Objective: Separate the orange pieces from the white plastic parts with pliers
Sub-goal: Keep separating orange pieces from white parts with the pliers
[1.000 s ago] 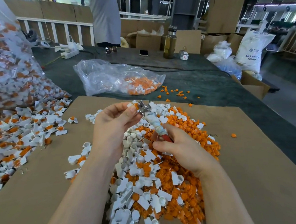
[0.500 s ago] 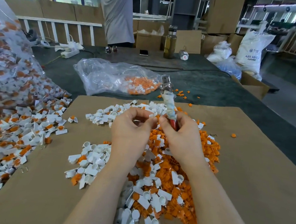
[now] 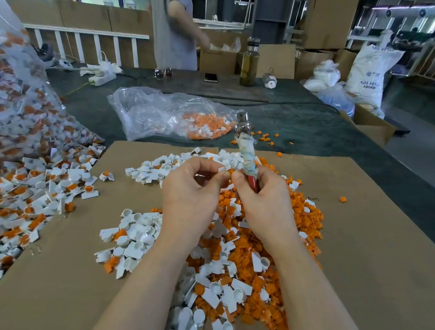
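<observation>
My left hand point(image 3: 191, 191) pinches a small white plastic part point(image 3: 221, 170) between thumb and fingertips. My right hand point(image 3: 263, 198) grips the pliers point(image 3: 247, 151) by their red, tape-wrapped handles, with the metal jaws pointing up and away from me. The fingertips of both hands meet at the white part. Below my hands, on a sheet of brown cardboard point(image 3: 377, 260), lies a mixed heap of loose orange pieces point(image 3: 265, 238) and emptied white parts point(image 3: 140, 240). A pile of white parts with orange pieces inside point(image 3: 14, 198) spreads out at the left.
A large clear bag of unsorted parts point(image 3: 9, 107) rises at the left edge. A smaller clear bag point(image 3: 173, 118) lies beyond the cardboard on the dark table. A person point(image 3: 171, 22) stands at the far side, near a bottle point(image 3: 249, 61), phone and boxes.
The pliers swung from lying over the heap, jaws at the left hand's part, to pointing up and away. Both hands came together over the pile. The person behind moved right.
</observation>
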`<state>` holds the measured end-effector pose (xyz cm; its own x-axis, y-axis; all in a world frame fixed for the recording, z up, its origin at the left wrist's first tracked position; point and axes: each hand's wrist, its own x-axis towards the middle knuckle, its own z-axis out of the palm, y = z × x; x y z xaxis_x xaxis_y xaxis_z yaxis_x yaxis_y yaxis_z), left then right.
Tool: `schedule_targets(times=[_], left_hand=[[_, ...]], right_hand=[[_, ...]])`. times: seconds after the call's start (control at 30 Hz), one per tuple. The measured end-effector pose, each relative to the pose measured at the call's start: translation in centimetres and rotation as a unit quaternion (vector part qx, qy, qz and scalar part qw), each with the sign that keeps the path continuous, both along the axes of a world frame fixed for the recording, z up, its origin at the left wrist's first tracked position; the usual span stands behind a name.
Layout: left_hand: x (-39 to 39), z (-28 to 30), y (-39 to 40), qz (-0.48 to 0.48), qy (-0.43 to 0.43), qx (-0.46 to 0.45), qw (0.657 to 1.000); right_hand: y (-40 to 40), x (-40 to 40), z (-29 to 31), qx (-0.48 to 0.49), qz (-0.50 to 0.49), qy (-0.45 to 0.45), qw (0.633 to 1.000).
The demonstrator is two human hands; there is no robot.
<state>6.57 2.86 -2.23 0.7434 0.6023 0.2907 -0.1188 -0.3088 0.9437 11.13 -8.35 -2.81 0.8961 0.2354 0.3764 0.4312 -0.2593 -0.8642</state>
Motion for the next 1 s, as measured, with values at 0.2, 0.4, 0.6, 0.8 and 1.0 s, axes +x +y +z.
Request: schedule_targets(times=[0.2,0.4,0.6,0.8,1.0], left_hand=[[-0.3,0.3,1.9,-0.077,-0.083,-0.235,0.965],[-0.6,0.6,2.9,-0.098,-0.108,-0.325,0.934],[-0.7,0.7,3.0,-0.099,-0.105,-0.307,0.941],[-0.6,0.7,3.1,-0.083,-0.107,-0.294,0.946],[-0.5,0.6,3.0,-0.07,-0.106,-0.304,0.944]], right_hand=[[-1.6,-0.2,0.7,-0.076,0.138,0.083,0.984],[-1.9,-0.5,1.1,-0.155,0.183,0.11,0.965],[-1.8,-0.5,1.2,-0.179,0.197,0.111,0.958],[-1.4,-0.7,0.6,-0.201,0.171,0.055,0.963],[-0.9,-0.7,0.5,-0.2,0.165,0.042,0.965]])
